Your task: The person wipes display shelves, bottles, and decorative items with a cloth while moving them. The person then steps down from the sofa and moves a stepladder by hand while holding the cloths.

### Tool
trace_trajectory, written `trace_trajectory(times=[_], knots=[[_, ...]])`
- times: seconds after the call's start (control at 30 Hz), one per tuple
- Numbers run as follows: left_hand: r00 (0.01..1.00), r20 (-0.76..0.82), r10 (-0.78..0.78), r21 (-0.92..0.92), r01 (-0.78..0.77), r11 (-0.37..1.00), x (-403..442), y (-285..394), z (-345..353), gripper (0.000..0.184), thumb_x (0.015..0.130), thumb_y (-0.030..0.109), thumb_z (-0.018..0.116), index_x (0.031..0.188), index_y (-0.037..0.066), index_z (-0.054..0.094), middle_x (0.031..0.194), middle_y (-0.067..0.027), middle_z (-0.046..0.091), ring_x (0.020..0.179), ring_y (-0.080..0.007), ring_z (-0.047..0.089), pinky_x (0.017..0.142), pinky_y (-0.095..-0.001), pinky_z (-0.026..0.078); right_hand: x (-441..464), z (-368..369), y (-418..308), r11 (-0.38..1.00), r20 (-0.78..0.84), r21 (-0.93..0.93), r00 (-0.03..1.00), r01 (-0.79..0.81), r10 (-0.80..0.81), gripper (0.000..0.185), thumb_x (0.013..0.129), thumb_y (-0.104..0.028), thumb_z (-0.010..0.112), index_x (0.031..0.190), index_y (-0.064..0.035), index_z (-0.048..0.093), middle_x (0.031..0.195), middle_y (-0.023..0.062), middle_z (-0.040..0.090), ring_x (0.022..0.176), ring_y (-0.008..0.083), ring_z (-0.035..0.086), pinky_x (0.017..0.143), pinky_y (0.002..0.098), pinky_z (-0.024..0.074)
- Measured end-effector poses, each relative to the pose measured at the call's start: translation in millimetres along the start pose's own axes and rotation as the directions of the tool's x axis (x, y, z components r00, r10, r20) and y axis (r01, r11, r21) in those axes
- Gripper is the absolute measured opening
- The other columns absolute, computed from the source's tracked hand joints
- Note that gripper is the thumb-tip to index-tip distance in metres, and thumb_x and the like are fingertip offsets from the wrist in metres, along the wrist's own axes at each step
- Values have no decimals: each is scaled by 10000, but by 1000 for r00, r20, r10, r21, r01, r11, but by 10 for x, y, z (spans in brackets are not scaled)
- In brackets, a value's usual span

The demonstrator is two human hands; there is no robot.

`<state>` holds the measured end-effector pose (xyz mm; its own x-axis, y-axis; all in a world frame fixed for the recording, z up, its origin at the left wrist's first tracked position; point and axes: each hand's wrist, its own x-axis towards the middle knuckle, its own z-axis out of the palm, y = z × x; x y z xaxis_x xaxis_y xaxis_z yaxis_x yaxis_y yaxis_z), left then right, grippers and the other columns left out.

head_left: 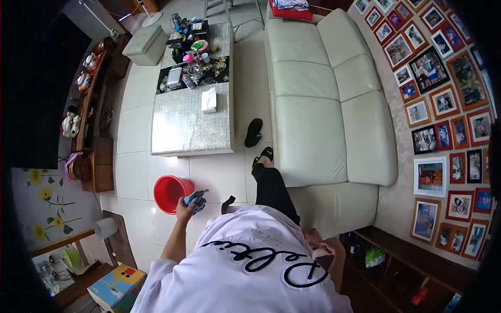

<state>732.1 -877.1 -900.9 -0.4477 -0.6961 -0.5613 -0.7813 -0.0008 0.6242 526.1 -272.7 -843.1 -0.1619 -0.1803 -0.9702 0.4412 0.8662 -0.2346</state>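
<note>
My left hand [185,209] is closed around a crumpled blue-grey cloth [195,201], which sticks out past the fingers. Just beside it, a red bucket [174,194] stands on the tiled floor; the hand is at the bucket's near right side. My right hand [326,245] is low at my right side, close to my white shirt [255,261] and the near end of the sofa. Its fingers are small and partly hidden, so I cannot make out their shape or whether they hold anything.
A long coffee table [193,125] bears a tissue box [209,100] and several bottles and small items. On the right runs a pale leather sofa [308,135]. A black slipper [253,132] lies between them. At the lower left are a white bin [106,228] and a colourful box [116,287].
</note>
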Motion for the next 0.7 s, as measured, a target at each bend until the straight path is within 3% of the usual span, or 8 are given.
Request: trace_trajectory(times=[0.27,0.3,0.37,0.4,0.43,0.5,0.6,0.7], knots=[[989,121,89,268,-119,956,781,1596,504,633,687,253,868,1202,22,581,1048,-146,676,948,-273,654,850,-378,536,-815,-1314,-376,993,-57,47,992,-106,109,212,946,-273,645,1006,-73,680,872,93,655,726,218,629,621,371,500],[986,164,29,99,-46,994,705,2043,514,681,674,292,873,1220,12,575,1064,-180,678,970,-300,657,885,-381,527,-880,-1551,-389,994,-94,39,989,-107,110,215,947,-273,643,1018,-73,678,884,94,656,735,222,630,630,373,501],[989,81,125,311,-144,939,953,2223,623,690,648,240,857,1243,38,573,1066,-185,690,984,-292,680,848,-419,556,-909,-1960,-477,996,-154,8,984,-92,92,220,951,-273,638,1040,-74,674,909,96,658,754,230,632,646,377,502],[992,81,95,37,-98,995,1133,2141,727,660,650,185,822,1241,32,571,1034,-177,690,956,-273,675,823,-406,563,-868,-2096,-557,997,-173,-12,983,-70,66,223,953,-272,636,1051,-75,672,921,97,659,763,234,633,654,379,503],[996,72,-44,49,41,998,1055,2451,716,639,636,155,791,1222,27,570,1020,-178,690,918,-278,675,825,-398,557,-799,-2218,-679,999,-191,-24,981,-36,30,227,955,-272,634,1063,-76,670,933,98,660,772,238,634,662,381,504],[992,26,120,144,-122,982,1256,2427,738,660,597,166,816,1198,27,582,1014,-148,695,900,-263,666,793,-370,558,-561,-2368,-1059,996,-172,-45,982,77,-83,235,959,-272,629,1085,-77,666,958,99,662,790,246,637,678,385,505],[954,224,201,-467,-76,881,1445,2580,779,478,700,1,821,1124,6,600,991,-91,688,907,-199,668,789,-329,574,-238,-2441,-2005,953,-131,-68,945,294,-300,250,965,-272,623,1119,-79,660,994,102,665,818,257,640,702,392,507],[928,333,165,-148,-122,981,1583,2798,644,414,770,176,797,1101,-8,626,978,-112,710,870,-218,687,746,-334,567,-302,-2585,-2522,910,-163,-75,895,408,-415,266,971,-271,616,1153,-81,653,1031,104,668,845,269,644,726,398,509]])
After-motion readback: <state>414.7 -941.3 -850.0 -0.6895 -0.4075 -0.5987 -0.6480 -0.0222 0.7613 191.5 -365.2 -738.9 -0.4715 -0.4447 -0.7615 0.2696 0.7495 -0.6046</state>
